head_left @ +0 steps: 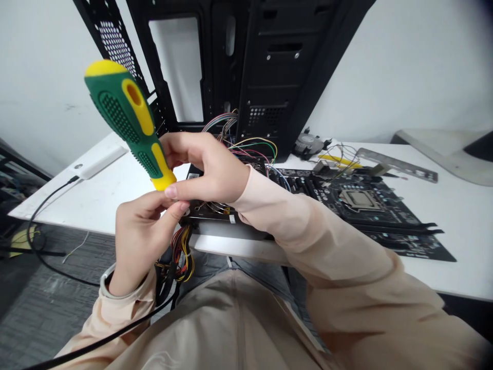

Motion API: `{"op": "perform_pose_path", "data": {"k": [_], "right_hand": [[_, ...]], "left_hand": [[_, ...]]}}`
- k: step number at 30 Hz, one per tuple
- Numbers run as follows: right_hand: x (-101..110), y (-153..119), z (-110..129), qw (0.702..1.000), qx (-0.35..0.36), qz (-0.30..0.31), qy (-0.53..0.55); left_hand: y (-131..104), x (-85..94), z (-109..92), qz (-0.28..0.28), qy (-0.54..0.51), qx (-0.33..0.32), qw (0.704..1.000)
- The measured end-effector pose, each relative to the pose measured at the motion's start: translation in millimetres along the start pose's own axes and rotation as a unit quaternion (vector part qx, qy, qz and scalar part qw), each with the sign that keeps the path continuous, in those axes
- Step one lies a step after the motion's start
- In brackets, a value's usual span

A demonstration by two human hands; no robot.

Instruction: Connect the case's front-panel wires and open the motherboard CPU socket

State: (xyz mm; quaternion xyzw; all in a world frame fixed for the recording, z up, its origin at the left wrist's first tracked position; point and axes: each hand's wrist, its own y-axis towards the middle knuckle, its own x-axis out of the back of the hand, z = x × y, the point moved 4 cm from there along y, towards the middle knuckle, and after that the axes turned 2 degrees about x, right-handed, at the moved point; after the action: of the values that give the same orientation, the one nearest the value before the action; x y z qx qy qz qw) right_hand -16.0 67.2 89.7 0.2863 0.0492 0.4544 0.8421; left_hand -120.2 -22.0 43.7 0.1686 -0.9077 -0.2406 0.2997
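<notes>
A green and yellow screwdriver [127, 118] leans with its handle up and to the left. My right hand [215, 169] is closed round the lower end of the handle, thumb at its yellow collar. Just beneath, my left hand [144, 234] is pinched shut, its thumb close to my right thumb. The screwdriver's shaft and tip, and whatever my left fingers hold, are hidden. Under and behind both hands lies a black power supply [208, 222] at the table's front edge. A bundle of yellow, red and black cables [183, 252] hangs from it.
A black computer case [269, 77] stands upright behind my hands. To the right lie a motherboard [327, 198], a CPU cooler [308, 144] and a metal I/O shield [398, 164] on the white table [470, 216]. A white power strip [102, 162] with a black cord sits left.
</notes>
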Motion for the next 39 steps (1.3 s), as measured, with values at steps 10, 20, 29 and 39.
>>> {"op": "perform_pose_path", "data": {"k": [10,20,29,39], "right_hand": [[-0.5,-1.3,1.8,1.0,-0.008,-0.001,-0.023],[-1.2,-2.5,2.7,0.999,-0.022,0.016,-0.034],[1.3,-2.8,-3.4,1.0,0.002,0.02,-0.013],[-0.9,-3.1,3.6,0.999,0.031,0.016,-0.016]], "left_hand": [[-4.6,-0.1,-4.1,-0.009,0.062,-0.028,0.998],[-3.8,-2.0,-8.4,-0.007,0.088,-0.061,0.994],[-1.4,-3.4,-7.8,0.003,0.083,-0.049,0.995],[-1.3,-3.8,-8.2,-0.019,0.037,-0.017,0.999]]}}
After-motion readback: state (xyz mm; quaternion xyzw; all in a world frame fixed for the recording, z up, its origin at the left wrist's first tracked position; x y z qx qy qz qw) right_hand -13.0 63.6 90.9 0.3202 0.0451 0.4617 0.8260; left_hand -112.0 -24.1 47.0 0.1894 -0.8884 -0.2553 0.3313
